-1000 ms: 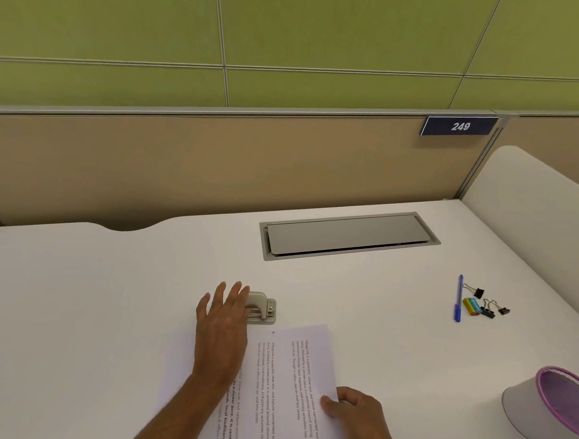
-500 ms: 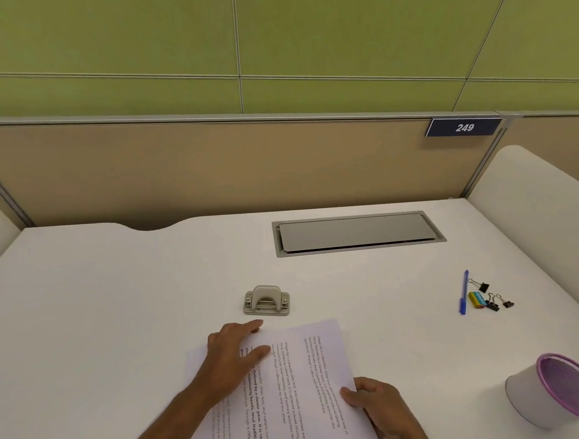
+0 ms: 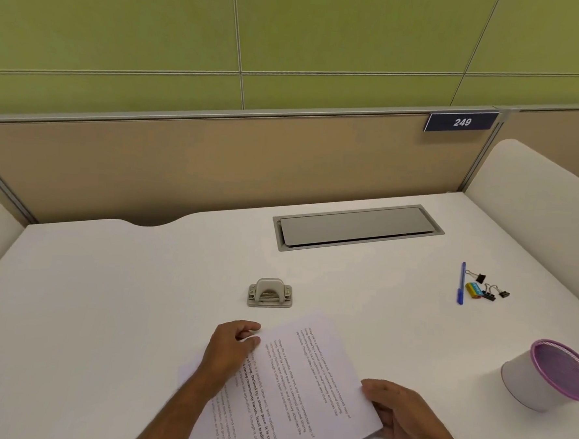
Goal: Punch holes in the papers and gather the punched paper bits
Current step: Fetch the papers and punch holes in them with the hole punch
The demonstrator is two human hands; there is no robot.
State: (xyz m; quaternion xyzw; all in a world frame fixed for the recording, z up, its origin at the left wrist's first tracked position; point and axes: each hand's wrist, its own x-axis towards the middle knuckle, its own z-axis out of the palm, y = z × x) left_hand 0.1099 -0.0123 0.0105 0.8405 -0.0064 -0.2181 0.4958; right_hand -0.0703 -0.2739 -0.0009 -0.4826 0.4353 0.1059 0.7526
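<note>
Now I grip white printed sheets point(image 3: 306, 373) with left hand point(image 3: 231, 348) and right hand point(image 3: 401, 419); next, feed grey metal hole punch point(image 3: 270, 292).

White desk point(image 3: 107, 293) bounded at the rear by a beige partition point(image 3: 183, 165), with a green panelled wall point(image 3: 292, 33) above. Blue number plate point(image 3: 461, 122) reading 249 on the partition's top right. Grey cable hatch point(image 3: 355, 228) set flush in the desk, lid closed. At right, a blue pen point(image 3: 461, 282) lies just beside three black binder clips point(image 3: 488, 294) and a small yellow item point(image 3: 473, 289).
</note>
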